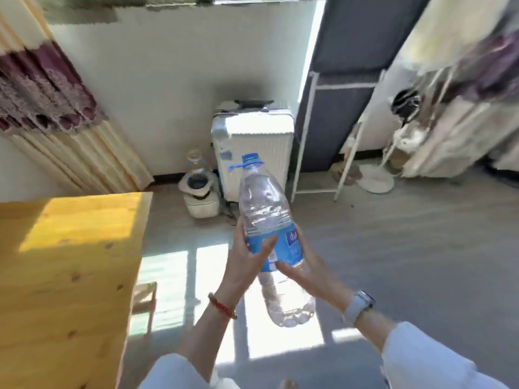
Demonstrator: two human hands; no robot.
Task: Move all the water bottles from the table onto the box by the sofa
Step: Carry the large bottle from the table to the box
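A large clear plastic water bottle with a blue label and blue cap (pixel 269 237) is in the air between the two hands, over the grey floor (pixel 393 248) and to the right of the yellow wooden table (pixel 64 276). It touches neither the table nor the floor.

The left hand (pixel 247 259) wraps the label band from the left side, with the thumb lying across the front of the label. The right hand (pixel 306 270) holds the same band from the right and a little lower, fingers curled behind the bottle and thumb on the near side. Both hands are closed around the bottle; neither hangs free.

The step in hand seems to be the carry toward the box by the sofa (neither box nor sofa is visible here, so the direction I cannot tell). To do it well, I think one hand should slide under the base, because the bottle looks heavy and full and the label surface may be slippery. It is also better to bring it more upright before setting it down, base first.

The long axis of the bottle runs from near to far and is tilted: the cap points up and away, toward the white ribbed suitcase (pixel 252 147) at the far wall, and leans slightly left. The ribbed base points down and toward the person, slightly right.
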